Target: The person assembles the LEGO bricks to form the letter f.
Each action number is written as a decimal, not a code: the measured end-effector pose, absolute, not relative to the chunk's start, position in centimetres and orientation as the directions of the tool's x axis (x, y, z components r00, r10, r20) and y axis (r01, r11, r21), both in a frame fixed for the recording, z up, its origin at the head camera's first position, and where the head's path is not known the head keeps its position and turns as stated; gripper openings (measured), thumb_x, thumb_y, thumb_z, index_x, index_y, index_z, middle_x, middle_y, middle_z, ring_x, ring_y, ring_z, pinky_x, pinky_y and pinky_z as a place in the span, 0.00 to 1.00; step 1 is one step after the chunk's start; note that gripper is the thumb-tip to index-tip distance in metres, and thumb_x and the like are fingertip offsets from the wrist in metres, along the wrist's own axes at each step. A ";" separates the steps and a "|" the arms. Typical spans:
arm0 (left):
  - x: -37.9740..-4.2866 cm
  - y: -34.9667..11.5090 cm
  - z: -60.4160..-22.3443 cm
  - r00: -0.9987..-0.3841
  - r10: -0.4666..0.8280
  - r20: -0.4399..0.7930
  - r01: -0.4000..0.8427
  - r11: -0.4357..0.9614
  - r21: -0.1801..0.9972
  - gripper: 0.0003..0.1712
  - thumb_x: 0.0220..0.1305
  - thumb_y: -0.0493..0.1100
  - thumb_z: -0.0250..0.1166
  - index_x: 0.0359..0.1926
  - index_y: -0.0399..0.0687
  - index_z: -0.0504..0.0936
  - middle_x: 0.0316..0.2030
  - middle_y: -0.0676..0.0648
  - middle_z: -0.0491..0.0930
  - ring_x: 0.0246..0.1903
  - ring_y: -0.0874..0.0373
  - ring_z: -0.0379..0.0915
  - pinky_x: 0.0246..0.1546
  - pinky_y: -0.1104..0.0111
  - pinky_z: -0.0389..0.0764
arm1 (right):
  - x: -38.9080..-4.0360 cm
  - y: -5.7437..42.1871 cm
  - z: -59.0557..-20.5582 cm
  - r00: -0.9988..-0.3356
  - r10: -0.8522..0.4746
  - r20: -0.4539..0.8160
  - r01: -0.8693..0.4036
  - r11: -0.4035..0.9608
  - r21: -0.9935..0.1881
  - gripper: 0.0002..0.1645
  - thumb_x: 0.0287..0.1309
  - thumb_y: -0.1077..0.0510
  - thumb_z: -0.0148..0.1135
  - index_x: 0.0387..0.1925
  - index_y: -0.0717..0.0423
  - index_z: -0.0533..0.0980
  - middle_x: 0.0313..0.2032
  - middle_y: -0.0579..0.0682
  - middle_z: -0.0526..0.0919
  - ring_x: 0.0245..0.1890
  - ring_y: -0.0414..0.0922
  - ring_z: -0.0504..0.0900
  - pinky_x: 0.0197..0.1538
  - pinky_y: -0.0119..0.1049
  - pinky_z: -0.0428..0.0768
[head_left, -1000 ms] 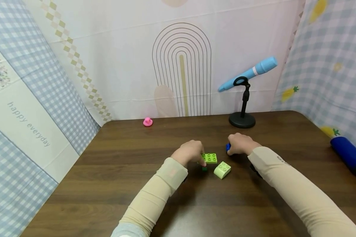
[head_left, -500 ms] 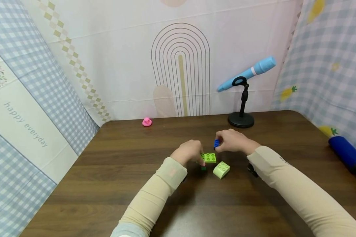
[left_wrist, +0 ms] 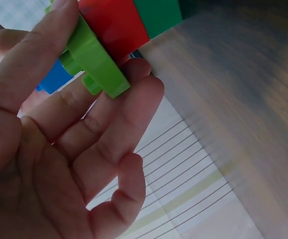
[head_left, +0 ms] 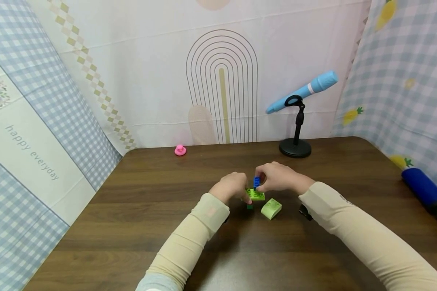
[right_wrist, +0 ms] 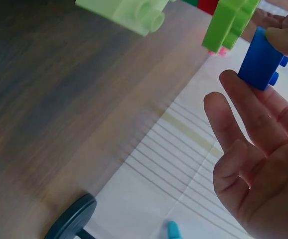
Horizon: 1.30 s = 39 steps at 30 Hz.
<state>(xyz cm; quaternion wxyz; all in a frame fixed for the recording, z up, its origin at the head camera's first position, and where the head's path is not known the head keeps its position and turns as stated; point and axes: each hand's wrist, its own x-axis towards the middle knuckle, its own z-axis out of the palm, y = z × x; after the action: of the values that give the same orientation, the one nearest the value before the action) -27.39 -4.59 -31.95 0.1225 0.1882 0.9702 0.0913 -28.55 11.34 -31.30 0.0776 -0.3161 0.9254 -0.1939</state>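
Note:
My left hand (head_left: 230, 188) pinches a bright lime building brick (head_left: 257, 196) by its left side, thumb on one face and fingers on the other. In the left wrist view, a red brick (left_wrist: 115, 26) and a dark green brick (left_wrist: 158, 17) are stacked beneath the lime one. A small blue brick (right_wrist: 261, 60) is pinched between thumb and fingers of my right hand (head_left: 279, 178). In the head view this blue brick overlaps the studs of the lime one; the right wrist view shows it close beside those studs. A pale green, curved brick (head_left: 271, 209) lies just to the right.
A pink toy duck (head_left: 180, 150) sits at the table's back edge. Further right, a black stand (head_left: 295, 148) appears with a light blue microphone (head_left: 318, 83) behind it. A dark blue cylinder (head_left: 422, 186) lies at the right edge, and patterned cloths (head_left: 153, 68) surround the table.
My right hand has carried the blue brick leftward, from right of the stack to over the lime brick. The left hand has kept its hold in place.

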 end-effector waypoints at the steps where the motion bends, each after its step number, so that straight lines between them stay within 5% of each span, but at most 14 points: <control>1: -27.4 -4.6 -31.9 -0.901 0.386 -0.198 0.343 0.913 0.221 0.18 0.34 0.51 0.74 0.16 0.48 0.75 0.16 0.54 0.68 0.18 0.61 0.60 0.18 0.69 0.64 | -28.5 11.2 -31.3 -0.783 -0.622 -0.021 -0.560 0.719 -0.411 0.12 0.42 0.52 0.65 0.30 0.51 0.75 0.27 0.42 0.77 0.25 0.37 0.74 0.26 0.33 0.71; 14: -27.4 -4.8 -31.9 -0.896 0.403 -0.187 0.352 0.900 0.256 0.17 0.34 0.51 0.74 0.20 0.48 0.77 0.19 0.54 0.72 0.21 0.60 0.64 0.24 0.68 0.68 | -28.1 10.2 -31.6 -0.751 -0.659 -0.050 -0.570 0.685 -0.454 0.11 0.43 0.55 0.65 0.32 0.52 0.75 0.30 0.43 0.78 0.28 0.36 0.75 0.29 0.32 0.72; 25: -27.1 -5.0 -32.1 -0.911 0.375 -0.172 0.340 0.918 0.205 0.18 0.35 0.56 0.72 0.21 0.51 0.76 0.20 0.55 0.73 0.26 0.59 0.67 0.41 0.50 0.59 | -28.2 9.8 -31.7 -0.739 -0.670 -0.067 -0.576 0.681 -0.452 0.12 0.43 0.54 0.65 0.33 0.52 0.76 0.30 0.43 0.78 0.28 0.36 0.75 0.29 0.31 0.73; 39: -27.2 -6.1 -31.8 -0.892 0.418 -0.171 0.377 0.898 0.227 0.16 0.37 0.54 0.72 0.23 0.52 0.77 0.22 0.56 0.73 0.25 0.59 0.68 0.28 0.62 0.67 | -28.4 8.2 -30.8 -0.767 -0.622 -0.157 -0.549 0.763 -0.342 0.13 0.40 0.54 0.67 0.32 0.52 0.77 0.26 0.41 0.76 0.26 0.37 0.74 0.29 0.33 0.73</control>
<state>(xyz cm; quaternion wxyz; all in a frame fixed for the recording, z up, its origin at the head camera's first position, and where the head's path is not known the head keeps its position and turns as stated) -27.21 -6.13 -31.77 0.1083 0.2051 0.9682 0.0943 -28.40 8.22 -30.81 0.1314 -0.3150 0.9296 -0.1392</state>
